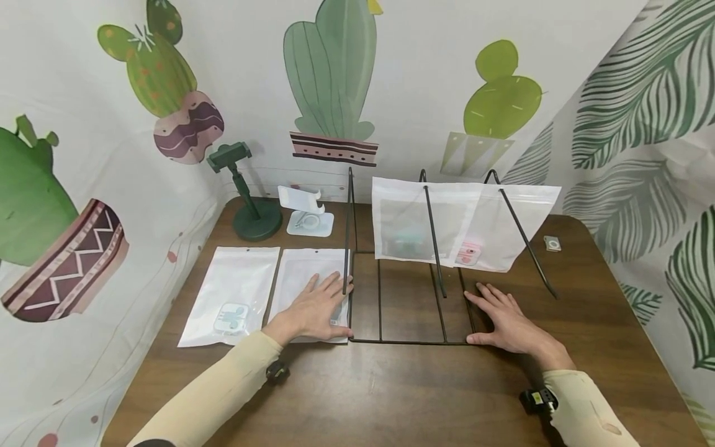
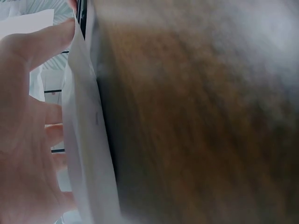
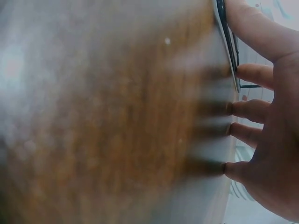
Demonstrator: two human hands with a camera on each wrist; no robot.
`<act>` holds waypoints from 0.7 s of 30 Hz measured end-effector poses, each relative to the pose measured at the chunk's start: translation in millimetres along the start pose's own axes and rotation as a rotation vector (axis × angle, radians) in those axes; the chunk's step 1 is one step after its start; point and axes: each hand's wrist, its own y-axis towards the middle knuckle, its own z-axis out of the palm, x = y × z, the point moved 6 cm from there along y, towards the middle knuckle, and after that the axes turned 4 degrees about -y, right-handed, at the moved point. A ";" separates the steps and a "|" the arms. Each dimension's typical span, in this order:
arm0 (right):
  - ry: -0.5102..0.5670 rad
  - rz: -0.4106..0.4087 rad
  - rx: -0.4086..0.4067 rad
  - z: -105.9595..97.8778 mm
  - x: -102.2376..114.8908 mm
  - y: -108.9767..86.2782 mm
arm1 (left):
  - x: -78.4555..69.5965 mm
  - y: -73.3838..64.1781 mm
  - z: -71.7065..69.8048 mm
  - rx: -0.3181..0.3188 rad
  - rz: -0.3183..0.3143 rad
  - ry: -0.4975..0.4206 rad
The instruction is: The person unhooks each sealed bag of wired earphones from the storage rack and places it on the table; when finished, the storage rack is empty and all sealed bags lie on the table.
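A black wire display rack (image 1: 413,343) stands on the wooden table with upright hooks. My left hand (image 1: 313,313), fingers spread, lies over a flat white zip pouch (image 1: 296,267), its thumb and fingertips at the rack's left side. On the other side my right hand (image 1: 511,326) is also spread, thumb at the rack's front right corner and fingertips on the table. Two white zip pouches hang from the rack: one with a pale green item (image 1: 408,239), one with a pink item (image 1: 468,252). The left wrist view shows a pouch edge (image 2: 86,130) beneath the hand.
Another flat white pouch (image 1: 234,279) holding a pale blue earphone case lies at the left. Behind it stand a dark green phone stand (image 1: 257,217) and a small white stand (image 1: 310,222). A small silver clip player (image 1: 552,243) lies at the right. Patterned cloth surrounds the table.
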 end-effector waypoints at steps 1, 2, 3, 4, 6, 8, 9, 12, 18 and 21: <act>0.000 0.002 0.002 0.0 -0.1 0.0 | 0.1 0.2 0.2 0.002 0.000 0.001; 0.000 0.003 0.002 -0.2 -0.1 0.1 | 0.1 0.4 0.3 0.001 0.002 0.004; 0.000 0.004 0.001 -0.7 0.0 0.1 | 0.0 0.6 0.5 0.001 0.003 0.004; 0.000 0.005 0.000 -1.1 0.0 0.2 | -0.2 0.8 0.6 0.001 0.005 0.003; -0.002 0.006 -0.002 -1.7 -0.2 0.4 | -0.4 1.0 1.0 0.007 0.002 0.001; -0.002 0.006 -0.003 -1.9 -0.1 0.5 | 0.0 1.3 1.8 0.020 -0.005 0.005; -0.003 0.007 -0.002 -1.9 0.1 0.6 | 0.2 1.4 2.2 0.026 -0.009 0.005; -0.018 0.008 -0.002 -2.0 0.8 1.2 | 0.8 1.6 2.4 0.037 -0.013 0.010; -0.044 -0.013 -0.074 -11.6 6.7 6.1 | 0.9 1.4 2.4 0.036 -0.017 0.019; -0.023 -0.023 -0.128 -20.5 11.8 9.0 | 1.1 1.6 3.7 0.042 -0.024 0.023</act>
